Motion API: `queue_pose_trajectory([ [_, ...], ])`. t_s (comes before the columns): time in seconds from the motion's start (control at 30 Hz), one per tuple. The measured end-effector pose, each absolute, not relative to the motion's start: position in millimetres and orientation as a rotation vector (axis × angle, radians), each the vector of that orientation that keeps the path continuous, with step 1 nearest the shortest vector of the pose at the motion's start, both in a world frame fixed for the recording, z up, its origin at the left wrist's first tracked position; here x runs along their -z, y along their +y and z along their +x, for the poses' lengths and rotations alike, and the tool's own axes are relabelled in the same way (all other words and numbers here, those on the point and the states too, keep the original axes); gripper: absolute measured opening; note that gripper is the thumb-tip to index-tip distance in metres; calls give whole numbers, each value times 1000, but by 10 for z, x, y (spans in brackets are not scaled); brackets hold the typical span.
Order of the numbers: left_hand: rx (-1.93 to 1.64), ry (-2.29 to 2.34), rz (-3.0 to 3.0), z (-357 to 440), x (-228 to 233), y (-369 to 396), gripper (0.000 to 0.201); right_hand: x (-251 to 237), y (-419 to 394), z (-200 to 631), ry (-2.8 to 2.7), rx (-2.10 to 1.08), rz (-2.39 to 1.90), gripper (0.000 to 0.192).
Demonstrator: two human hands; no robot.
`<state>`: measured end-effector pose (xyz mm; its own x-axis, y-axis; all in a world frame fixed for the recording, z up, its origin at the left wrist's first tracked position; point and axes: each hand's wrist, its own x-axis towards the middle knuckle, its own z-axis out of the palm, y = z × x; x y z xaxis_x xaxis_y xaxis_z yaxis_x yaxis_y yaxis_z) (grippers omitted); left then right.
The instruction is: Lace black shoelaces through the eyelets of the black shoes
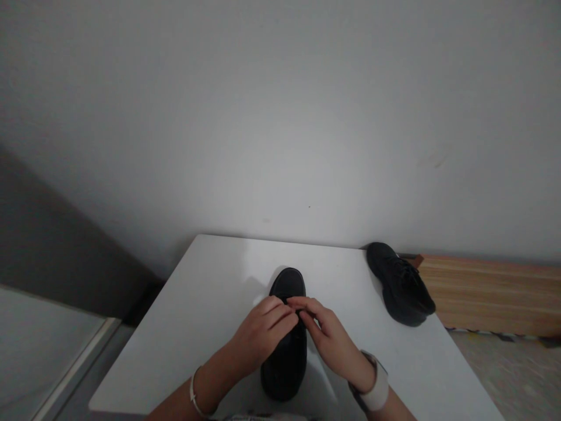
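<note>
Both hands' fingers (284, 313) atop black shoe (287, 339), mid-table.

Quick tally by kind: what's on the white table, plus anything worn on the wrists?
Black shoes: 2, one under both hands, one at the table's right edge
Wristbands: 2, thin bracelet on the left hand's wrist, wide white band on the right hand's wrist
Total: 4

1. No text, label, brand, number or sign can be read anywhere in the frame.
2. The two black shoes (287, 327) (401, 285) at lower centre and right show no legible marking.
</note>
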<state>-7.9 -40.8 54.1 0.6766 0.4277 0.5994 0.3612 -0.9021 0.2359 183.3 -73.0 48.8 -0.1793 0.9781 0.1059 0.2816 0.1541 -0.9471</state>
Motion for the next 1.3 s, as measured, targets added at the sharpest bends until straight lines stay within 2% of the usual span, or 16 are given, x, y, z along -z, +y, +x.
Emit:
queue_pose_trajectory([
  [0.3, -1227, 779, 2661, -71, -399, -391, 22, -442, -670, 1775, -1448, -1198, -1233, 29],
  [0.53, -1198, 955, 2489, -58, -434, -338, 21, -557, -709, 1724, -1561, -774, -1258, 19],
  [0.63, -1186, 972, 2451, -101, -418, -338, 23, -622, -706, 1744, -1654, -689, -1241, 16],
  [0.9, -1102, 1063, 2340, -302, -359, -334, 25, -518, -762, 1929, -1676, -726, -1364, 9],
  [1.03, -1045, 1089, 2260, -343, -345, -373, 19, -480, -796, 1988, -1640, -773, -1399, 15],
  [1.2, -970, 996, 1803, -234, -445, -394, 7, -491, -796, 1968, -1581, -816, -1404, 19],
  [1.3, -853, 961, 1634, -117, -525, -373, 13, -521, -801, 1940, -1564, -855, -1357, 15],
])
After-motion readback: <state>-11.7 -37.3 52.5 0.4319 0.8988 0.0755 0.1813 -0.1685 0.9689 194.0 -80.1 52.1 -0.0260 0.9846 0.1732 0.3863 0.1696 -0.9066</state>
